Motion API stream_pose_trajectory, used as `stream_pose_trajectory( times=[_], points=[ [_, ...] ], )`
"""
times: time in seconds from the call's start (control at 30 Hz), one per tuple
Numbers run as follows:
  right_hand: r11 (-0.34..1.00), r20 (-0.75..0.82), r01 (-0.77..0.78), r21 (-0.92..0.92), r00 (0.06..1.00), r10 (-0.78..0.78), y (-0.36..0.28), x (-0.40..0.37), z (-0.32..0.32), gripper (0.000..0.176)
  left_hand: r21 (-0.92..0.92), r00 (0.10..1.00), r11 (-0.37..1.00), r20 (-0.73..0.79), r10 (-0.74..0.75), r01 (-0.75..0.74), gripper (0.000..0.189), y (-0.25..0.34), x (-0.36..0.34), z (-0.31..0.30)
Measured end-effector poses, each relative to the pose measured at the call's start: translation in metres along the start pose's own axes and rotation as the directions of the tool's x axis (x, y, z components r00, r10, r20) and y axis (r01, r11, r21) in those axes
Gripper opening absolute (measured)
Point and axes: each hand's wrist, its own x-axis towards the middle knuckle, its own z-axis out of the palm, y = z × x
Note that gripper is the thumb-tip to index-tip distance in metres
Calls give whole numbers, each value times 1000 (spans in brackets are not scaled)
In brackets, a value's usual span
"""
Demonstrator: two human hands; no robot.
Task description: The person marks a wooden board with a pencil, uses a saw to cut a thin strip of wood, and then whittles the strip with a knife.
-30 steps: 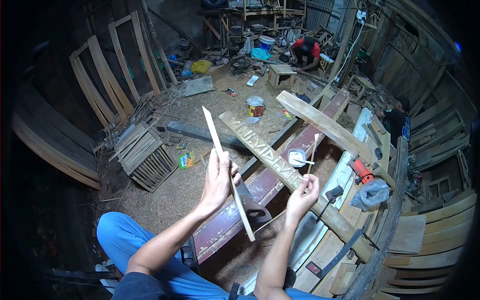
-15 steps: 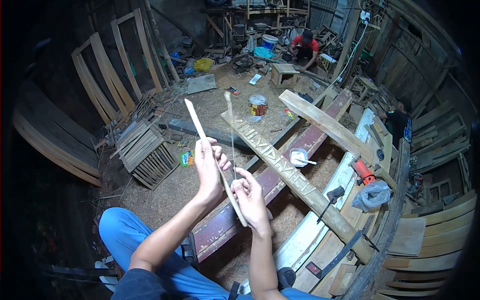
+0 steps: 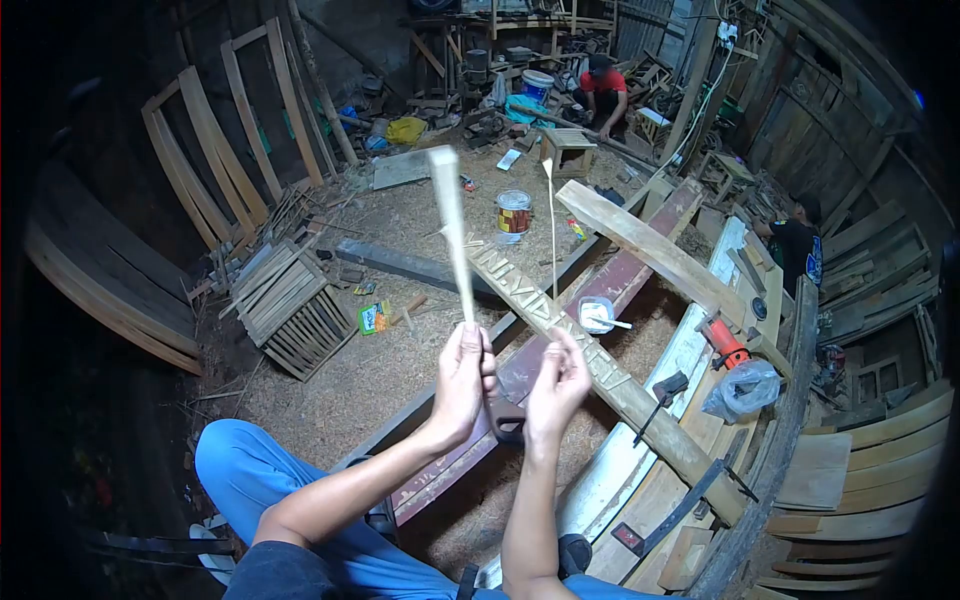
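My left hand [image 3: 462, 385] is closed around the lower end of a pale wooden strip [image 3: 450, 215], which stands upright and looks blurred near its top. My right hand [image 3: 556, 390] pinches the bottom of a very thin upright strip [image 3: 553, 230] with a pointed, wider tip. Just beyond both hands, a long board [image 3: 540, 305] with raised wooden letters lies diagonally across a dark red plank [image 3: 440, 468]. Between my wrists, a dark handle with a hole [image 3: 508, 425] shows above the red plank.
Around the boards are a white tub [image 3: 596, 314], a paint can [image 3: 514, 214], an orange power tool [image 3: 724, 342], a clamp [image 3: 690, 510] and a slatted crate [image 3: 290, 310]. A person in red [image 3: 605, 92] crouches at the back; another person [image 3: 800, 240] is at the right.
My hands have moved apart, the right one to the right with the thin strip. The wooden strip in my left hand has swung more upright. The dark handle between my wrists has come into view.
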Motion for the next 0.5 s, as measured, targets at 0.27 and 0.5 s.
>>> stream_pose_trajectory(
  times=[0.27,0.5],
  points=[
    [985,23,64,-162,998,-61,-8,37,-61,23,84,994,993,81,77,-84,31,5,12,-14],
    [834,319,53,-550,936,150,-45,24,-83,21,100,978,983,162,135,-152,21,17,12,-7]
  ],
)
